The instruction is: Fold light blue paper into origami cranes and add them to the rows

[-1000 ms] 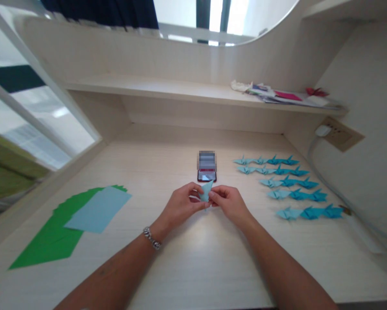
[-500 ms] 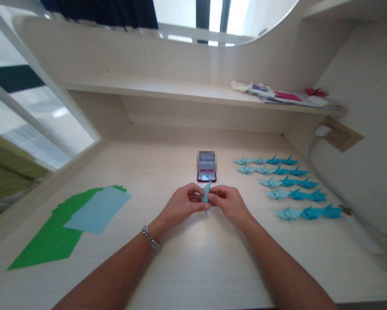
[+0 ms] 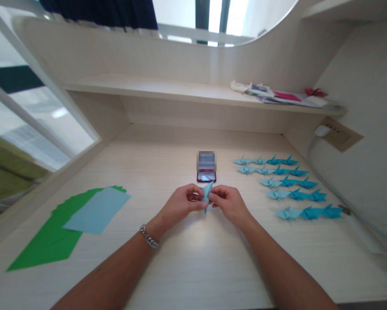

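Piece (image 3: pixel 207 191) of folded light-blue paper is held just above the desk (image 3: pixel 193 267), pinched between both hands in front of the person.

The desk is pale wood, with a shelf (image 3: pixel 167 88) running along its back wall. A loose pile of papers (image 3: pixel 283 97) lies at the right end of the shelf, seemingly set up there to leave the work surface free.

On the desk at the left lie green sheets (image 3: pixel 41 245), fanned flat, with one blue sheet (image 3: pixel 98 211) on top. They are flat and within the left arm's reach, which looks like a ready supply.

At the right, cranes (image 3: pixel 290 187) in light and darker blue stand in neat rows, well apart from the hands. The rows probably keep them easy to count and safe from knocks.

A phone (image 3: pixel 206 175) lies just beyond the hands, screen up, likely placed so the person can glance at it.

The left hand (image 3: pixel 180 204) closes thumb and fingers on the piece's left side. The right hand (image 3: pixel 230 204) pinches its right side the same way, so the paper is gripped from both sides with its point up and tilted slightly right. Lifting it off the desk probably gives the fingertips access to both faces.

A bracelet (image 3: pixel 149 237) circles the left wrist.
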### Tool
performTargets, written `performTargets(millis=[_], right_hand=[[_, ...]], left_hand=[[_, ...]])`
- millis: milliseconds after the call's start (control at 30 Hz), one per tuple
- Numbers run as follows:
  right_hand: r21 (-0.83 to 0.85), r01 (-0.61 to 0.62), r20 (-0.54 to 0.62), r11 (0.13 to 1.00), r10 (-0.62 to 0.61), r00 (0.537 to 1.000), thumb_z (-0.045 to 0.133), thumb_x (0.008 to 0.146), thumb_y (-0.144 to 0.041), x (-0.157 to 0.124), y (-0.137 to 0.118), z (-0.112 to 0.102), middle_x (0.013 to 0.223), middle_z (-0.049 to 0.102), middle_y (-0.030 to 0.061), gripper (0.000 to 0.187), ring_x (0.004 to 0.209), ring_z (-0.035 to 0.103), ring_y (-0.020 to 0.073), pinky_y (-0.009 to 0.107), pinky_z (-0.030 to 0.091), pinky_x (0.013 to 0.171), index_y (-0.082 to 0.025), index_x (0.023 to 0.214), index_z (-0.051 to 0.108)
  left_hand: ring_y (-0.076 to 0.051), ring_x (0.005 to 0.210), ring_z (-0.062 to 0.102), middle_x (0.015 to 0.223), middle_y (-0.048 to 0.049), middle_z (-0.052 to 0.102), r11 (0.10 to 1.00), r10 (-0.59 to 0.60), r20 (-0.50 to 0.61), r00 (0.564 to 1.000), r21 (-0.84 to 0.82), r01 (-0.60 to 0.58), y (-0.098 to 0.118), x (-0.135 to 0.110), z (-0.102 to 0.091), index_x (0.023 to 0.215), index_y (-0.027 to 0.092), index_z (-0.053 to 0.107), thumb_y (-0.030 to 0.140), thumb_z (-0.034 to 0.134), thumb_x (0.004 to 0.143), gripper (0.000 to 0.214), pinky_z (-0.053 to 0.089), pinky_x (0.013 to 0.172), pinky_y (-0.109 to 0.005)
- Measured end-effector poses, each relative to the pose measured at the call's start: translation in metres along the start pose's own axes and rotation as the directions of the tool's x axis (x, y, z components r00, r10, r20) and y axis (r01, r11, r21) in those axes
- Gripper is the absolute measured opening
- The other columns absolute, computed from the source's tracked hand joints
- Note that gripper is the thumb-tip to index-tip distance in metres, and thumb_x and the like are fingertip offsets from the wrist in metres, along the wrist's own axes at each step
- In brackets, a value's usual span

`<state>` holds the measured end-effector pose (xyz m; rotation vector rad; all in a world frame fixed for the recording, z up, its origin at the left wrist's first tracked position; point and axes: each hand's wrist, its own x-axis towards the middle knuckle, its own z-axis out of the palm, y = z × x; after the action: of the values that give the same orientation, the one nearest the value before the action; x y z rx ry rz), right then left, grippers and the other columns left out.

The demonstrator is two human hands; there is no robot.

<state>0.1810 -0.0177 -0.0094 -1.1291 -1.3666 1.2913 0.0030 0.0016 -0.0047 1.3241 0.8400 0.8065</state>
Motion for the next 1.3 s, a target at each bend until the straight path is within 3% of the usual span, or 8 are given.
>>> performTargets(millis=[267, 433, 633, 733, 833, 967, 1100, 1300], right_hand=[[-0.205, 0.068, -0.168, 0.976, -0.104, 0.980, 0.059, 0.071, -0.018, -0.004, 0.000, 0.006, 0.077, 0.068, 0.0031, 0.015, 0.069, 0.063, 0.0162, 0.028, 0.051, 0.065, -0.017, 0.085, 0.063], [-0.214, 0.063, -0.157, 0.975, -0.098, 0.983, 0.057, 0.068, -0.013, -0.003, 0.001, 0.010, 0.079, 0.069, 0.0025, 0.021, 0.072, 0.064, 0.0171, 0.027, 0.050, 0.067, -0.018, 0.087, 0.064], [-0.377, 0.110, -0.159, 0.920, -0.182, 0.970, 0.051, 0.078, -0.018, -0.006, -0.002, 0.009, 0.080, 0.068, 0.0023, 0.017, 0.071, 0.061, 0.0164, 0.025, 0.046, 0.062, -0.019, 0.087, 0.065], [-0.516, 0.198, -0.100, 0.833, -0.289, 0.952, 0.048, 0.080, -0.014, -0.009, -0.005, 0.008, 0.085, 0.067, 0.0038, 0.020, 0.076, 0.060, 0.0172, 0.027, 0.046, 0.067, -0.020, 0.090, 0.064], [-0.599, 0.293, -0.015, 0.745, -0.377, 0.926, 0.048, 0.080, -0.011, -0.012, -0.008, 0.008, 0.088, 0.066, 0.0056, 0.021, 0.082, 0.059, 0.0186, 0.029, 0.046, 0.074, -0.020, 0.091, 0.064], [-0.525, 0.322, -0.036, 0.788, -0.399, 0.916, 0.051, 0.079, -0.013, -0.012, -0.009, 0.010, 0.089, 0.066, 0.0048, 0.020, 0.085, 0.060, 0.0182, 0.030, 0.048, 0.076, -0.021, 0.091, 0.065], [-0.326, 0.198, -0.151, 0.924, -0.258, 0.954, 0.059, 0.074, -0.017, -0.009, -0.008, 0.012, 0.088, 0.069, 0.0034, 0.019, 0.081, 0.062, 0.0178, 0.030, 0.051, 0.071, -0.021, 0.091, 0.067], [-0.145, 0.100, -0.219, 0.984, -0.130, 0.967, 0.063, 0.068, -0.018, -0.004, -0.005, 0.014, 0.080, 0.069, 0.0040, 0.014, 0.075, 0.063, 0.0185, 0.029, 0.051, 0.068, -0.018, 0.081, 0.068]], left_hand=[[-0.016, 0.078, 0.064, 0.091, -0.0058, 0.065, 0.968, 0.145, -0.087, 0.986, 0.218, -0.123, -0.005, -0.004, 0.007, 0.087, 0.015, 0.058, 0.026, 0.071, 0.070, 0.024, 0.054, 0.072, -0.032], [-0.018, 0.093, 0.062, 0.106, -0.0078, 0.063, 0.929, 0.242, -0.073, 0.968, 0.305, -0.209, -0.002, -0.007, 0.012, 0.090, 0.016, 0.059, 0.018, 0.067, 0.072, 0.020, 0.053, 0.081, -0.033], [-0.021, 0.100, 0.062, 0.120, -0.0104, 0.059, 0.985, 0.173, -0.102, 0.980, 0.001, -0.173, 0.004, -0.005, 0.012, 0.091, 0.016, 0.055, 0.019, 0.070, 0.071, 0.025, 0.051, 0.088, -0.039], [-0.020, 0.092, 0.065, 0.107, -0.0098, 0.065, 0.983, 0.047, -0.178, 0.983, -0.167, -0.078, 0.004, -0.002, 0.008, 0.100, 0.016, 0.054, 0.028, 0.067, 0.077, 0.029, 0.054, 0.083, -0.040], [-0.018, 0.082, 0.066, 0.091, -0.0081, 0.068, 0.970, -0.059, -0.157, 0.986, -0.244, 0.019, 0.001, 0.000, 0.005, 0.095, 0.013, 0.060, 0.035, 0.064, 0.079, 0.027, 0.054, 0.082, -0.038], [-0.017, 0.083, 0.065, 0.087, -0.0076, 0.069, 0.955, -0.057, -0.131, 0.990, -0.295, 0.016, 0.000, 0.001, 0.005, 0.087, 0.012, 0.064, 0.033, 0.067, 0.077, 0.024, 0.052, 0.087, -0.037], [-0.018, 0.085, 0.065, 0.089, -0.0096, 0.069, 0.956, -0.062, -0.093, 0.994, -0.291, 0.032, 0.002, 0.000, 0.006, 0.089, 0.011, 0.066, 0.033, 0.068, 0.076, 0.025, 0.052, 0.086, -0.037], [-0.017, 0.084, 0.066, 0.092, -0.0091, 0.070, 0.969, -0.026, -0.064, 0.998, -0.249, 0.009, 0.000, -0.002, 0.007, 0.094, 0.012, 0.066, 0.030, 0.070, 0.075, 0.026, 0.052, 0.086, -0.036]])
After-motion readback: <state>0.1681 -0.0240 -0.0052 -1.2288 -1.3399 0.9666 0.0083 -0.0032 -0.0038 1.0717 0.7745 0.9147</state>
